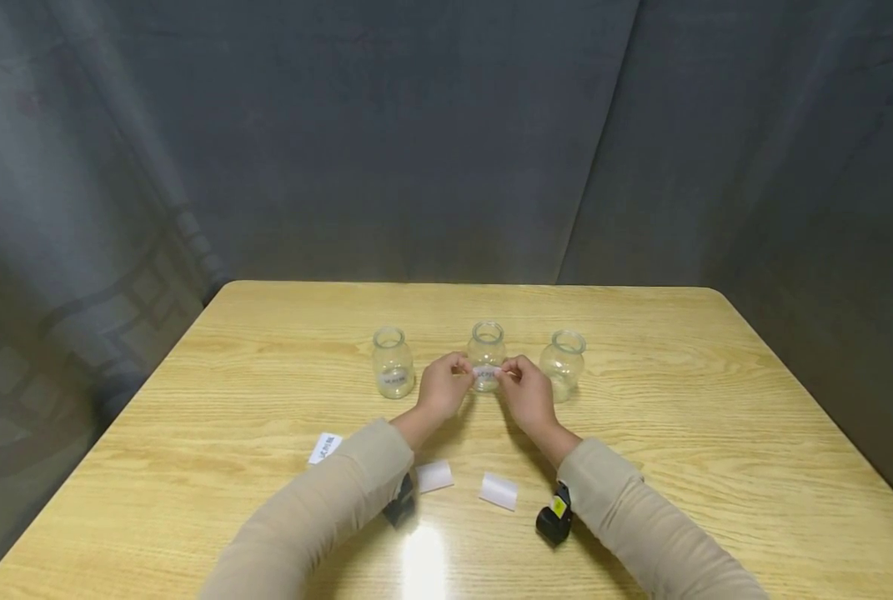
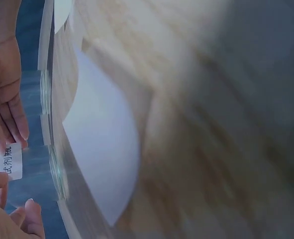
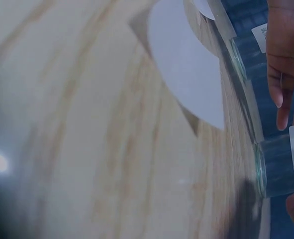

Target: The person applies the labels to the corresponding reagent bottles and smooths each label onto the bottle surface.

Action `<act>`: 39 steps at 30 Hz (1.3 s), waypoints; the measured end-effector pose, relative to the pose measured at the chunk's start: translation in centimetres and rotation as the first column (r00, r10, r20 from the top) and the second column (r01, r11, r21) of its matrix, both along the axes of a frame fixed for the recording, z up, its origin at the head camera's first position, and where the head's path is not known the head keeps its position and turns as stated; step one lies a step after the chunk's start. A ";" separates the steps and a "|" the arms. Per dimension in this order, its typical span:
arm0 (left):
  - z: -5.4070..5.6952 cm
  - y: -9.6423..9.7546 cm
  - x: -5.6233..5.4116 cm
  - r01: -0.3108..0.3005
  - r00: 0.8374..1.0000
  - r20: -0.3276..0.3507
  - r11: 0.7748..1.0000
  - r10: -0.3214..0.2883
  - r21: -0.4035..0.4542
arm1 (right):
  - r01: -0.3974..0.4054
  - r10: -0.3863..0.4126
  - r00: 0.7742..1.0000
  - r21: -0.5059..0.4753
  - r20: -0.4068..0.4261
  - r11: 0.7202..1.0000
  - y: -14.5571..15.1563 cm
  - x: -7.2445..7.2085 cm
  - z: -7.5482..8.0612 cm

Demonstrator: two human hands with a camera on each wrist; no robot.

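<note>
The left hand (image 1: 446,387) is pinching one end of a small printed label (image 1: 486,373) and the right hand (image 1: 529,396) is pinching the other, thumb and fingers nearly closed on each side. The label is stretching across the lower front of the middle jar (image 1: 487,352), which is standing upright on the wooden table (image 1: 266,358). A labelled jar (image 1: 393,358) is standing leftward, a third jar (image 1: 564,360) just beside the right hand. Nearer the person, two curved white slips (image 1: 499,491) are lying between the sleeves (image 1: 649,517), a printed slip (image 1: 325,447) beside the left one
</note>
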State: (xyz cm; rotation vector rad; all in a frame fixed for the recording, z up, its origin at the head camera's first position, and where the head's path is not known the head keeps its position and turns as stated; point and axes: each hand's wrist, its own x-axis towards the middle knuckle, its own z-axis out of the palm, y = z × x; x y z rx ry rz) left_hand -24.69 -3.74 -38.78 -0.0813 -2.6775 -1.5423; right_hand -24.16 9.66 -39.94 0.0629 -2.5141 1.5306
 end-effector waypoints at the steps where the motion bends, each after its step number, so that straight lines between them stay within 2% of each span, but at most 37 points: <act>1: 0.0 0.0 0.0 -0.001 1.000 -0.001 1.000 0.001 0.002 | 0.000 0.000 1.000 0.010 0.000 1.000 0.0 0.0 0.0; 11: 0.1 -0.2 -0.4 -0.019 1.000 -0.012 1.000 0.019 0.025 | -0.038 0.039 0.999 0.054 -0.011 0.998 0.3 -0.1 0.8; 17: 0.2 -0.5 -0.3 0.018 0.999 -0.031 0.999 -0.017 0.034 | -0.087 0.087 0.995 0.014 0.049 0.996 0.7 -0.5 1.0; 21: 0.3 -0.7 -0.5 0.035 0.999 -0.008 0.998 -0.035 0.056 | -0.117 0.112 0.992 0.071 0.065 0.991 1.0 -0.7 1.0; 25: 0.3 -0.9 -0.8 0.082 0.997 -0.002 0.994 -0.082 0.070 | -0.139 0.133 0.989 0.109 0.062 0.984 1.1 -0.8 1.0; 32: 0.2 -1.7 -0.9 0.149 0.989 0.012 0.988 -0.150 0.041 | -0.184 0.177 0.979 0.059 0.104 0.981 1.3 -0.6 0.8; 39: 0.1 -2.2 -1.0 0.154 0.988 -0.017 0.988 -0.154 0.006 | -0.194 0.188 0.978 0.062 0.091 0.979 1.2 -0.6 1.0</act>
